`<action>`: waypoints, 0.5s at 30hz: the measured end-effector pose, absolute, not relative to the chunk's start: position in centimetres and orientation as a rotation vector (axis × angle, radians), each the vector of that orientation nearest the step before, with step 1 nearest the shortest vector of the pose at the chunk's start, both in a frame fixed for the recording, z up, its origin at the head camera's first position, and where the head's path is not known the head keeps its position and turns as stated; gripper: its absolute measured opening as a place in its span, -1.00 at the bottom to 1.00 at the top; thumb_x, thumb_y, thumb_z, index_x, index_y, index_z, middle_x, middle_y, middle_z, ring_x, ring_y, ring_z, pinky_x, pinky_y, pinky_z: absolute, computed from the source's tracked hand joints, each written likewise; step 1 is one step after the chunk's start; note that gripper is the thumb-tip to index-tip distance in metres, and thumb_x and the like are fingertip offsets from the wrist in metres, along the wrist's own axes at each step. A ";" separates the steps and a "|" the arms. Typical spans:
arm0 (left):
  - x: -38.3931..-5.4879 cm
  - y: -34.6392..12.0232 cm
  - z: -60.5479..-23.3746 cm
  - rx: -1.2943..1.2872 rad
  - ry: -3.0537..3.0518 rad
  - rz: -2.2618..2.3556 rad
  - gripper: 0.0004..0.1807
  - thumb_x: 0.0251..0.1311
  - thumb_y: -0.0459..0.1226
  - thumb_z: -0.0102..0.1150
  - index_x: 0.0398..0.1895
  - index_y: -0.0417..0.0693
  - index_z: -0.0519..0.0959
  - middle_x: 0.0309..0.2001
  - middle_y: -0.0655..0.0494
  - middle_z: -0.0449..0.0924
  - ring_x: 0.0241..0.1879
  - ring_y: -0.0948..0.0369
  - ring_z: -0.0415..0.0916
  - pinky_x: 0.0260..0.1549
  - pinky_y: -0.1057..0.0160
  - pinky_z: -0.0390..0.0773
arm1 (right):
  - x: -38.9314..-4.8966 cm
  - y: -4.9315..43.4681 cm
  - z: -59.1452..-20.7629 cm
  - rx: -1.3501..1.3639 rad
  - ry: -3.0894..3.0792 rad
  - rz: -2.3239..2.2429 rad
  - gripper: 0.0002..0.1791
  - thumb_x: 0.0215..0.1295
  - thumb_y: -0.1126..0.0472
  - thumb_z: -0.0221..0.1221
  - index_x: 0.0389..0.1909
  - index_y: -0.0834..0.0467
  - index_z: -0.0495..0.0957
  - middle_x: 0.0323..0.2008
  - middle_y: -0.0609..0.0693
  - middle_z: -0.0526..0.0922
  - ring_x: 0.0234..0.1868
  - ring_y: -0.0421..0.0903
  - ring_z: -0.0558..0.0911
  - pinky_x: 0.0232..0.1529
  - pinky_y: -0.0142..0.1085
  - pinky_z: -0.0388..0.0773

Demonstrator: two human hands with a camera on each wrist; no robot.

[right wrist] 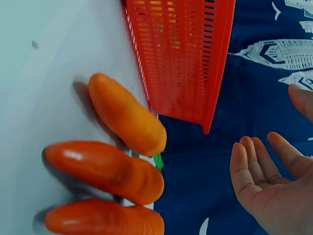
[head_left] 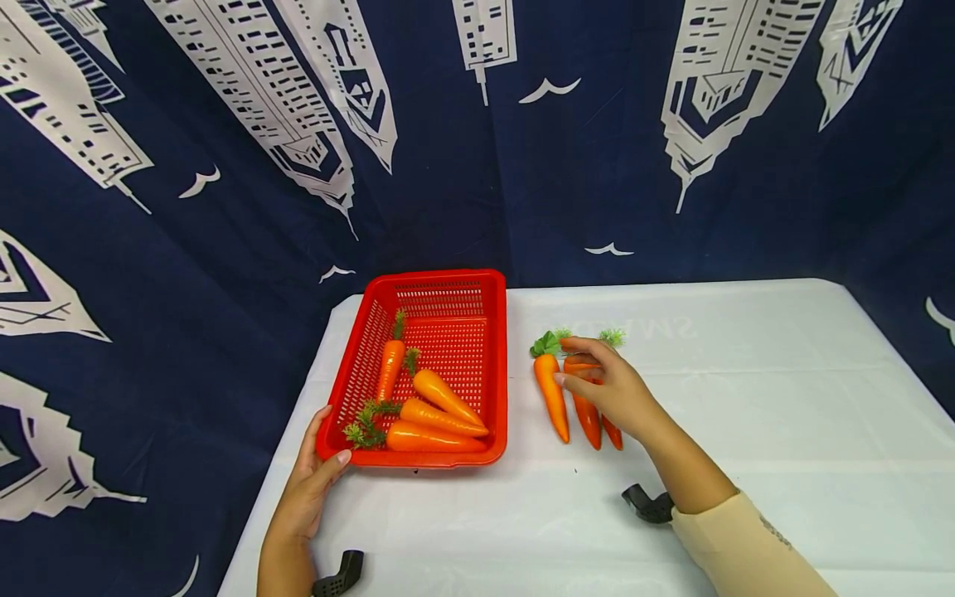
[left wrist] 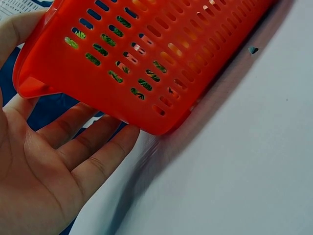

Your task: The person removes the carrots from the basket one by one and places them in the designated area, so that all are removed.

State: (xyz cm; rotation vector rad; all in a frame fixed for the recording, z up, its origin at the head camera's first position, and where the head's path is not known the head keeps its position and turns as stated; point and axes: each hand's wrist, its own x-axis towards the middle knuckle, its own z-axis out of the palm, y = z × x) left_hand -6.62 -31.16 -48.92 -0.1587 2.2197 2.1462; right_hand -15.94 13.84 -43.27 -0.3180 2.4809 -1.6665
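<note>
My left hand (head_left: 307, 481) grips the near left corner of a red plastic basket (head_left: 498, 373), thumb over the rim and fingers against the outside, as the left wrist view (left wrist: 54, 166) also shows. Inside lie several orange carrots with green tops, one carrot (head_left: 390, 371) along the left wall and the others near the front. To the basket's right, three carrots lie side by side: a lighter orange carrot (head_left: 552, 398) and two redder ones (right wrist: 102, 169). Above these hovers my right hand (head_left: 612, 390), fingers loosely bent and holding nothing, partly hiding the redder two in the head view.
A white cloth covers the table (head_left: 746, 398), which ends at a dark blue curtain (head_left: 582, 182) printed with white buildings. Black devices (head_left: 647, 504) sit at both wrists.
</note>
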 end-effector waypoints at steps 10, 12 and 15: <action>-6.7 -31.1 -48.9 -0.149 2.217 2.149 -0.15 0.38 -0.36 0.10 0.61 0.30 -0.05 0.61 -0.02 -0.17 0.28 0.51 0.33 0.09 0.49 0.53 | -15.7 12.3 -43.8 -0.428 2.421 -1.691 -0.35 0.33 -0.03 0.32 0.39 -0.02 0.38 0.28 0.14 0.52 0.20 0.15 0.59 0.26 0.04 0.53; -6.6 -31.1 -48.9 -0.147 2.216 2.148 -0.15 0.38 -0.36 0.10 0.61 0.29 -0.05 0.61 -0.02 -0.18 0.28 0.51 0.32 0.10 0.49 0.52 | -15.6 11.9 -43.9 -0.441 2.396 -1.704 -0.35 0.31 -0.03 0.34 0.38 -0.05 0.40 0.27 0.10 0.53 0.20 0.14 0.59 0.23 -0.03 0.56; -6.6 -31.2 -48.9 -0.146 2.216 2.149 -0.15 0.38 -0.37 0.10 0.61 0.29 -0.05 0.61 -0.02 -0.19 0.28 0.52 0.32 0.10 0.49 0.52 | -15.4 11.3 -43.9 -0.474 2.379 -1.715 -0.36 0.28 -0.01 0.36 0.36 -0.04 0.42 0.26 0.06 0.54 0.19 0.14 0.61 0.19 -0.09 0.60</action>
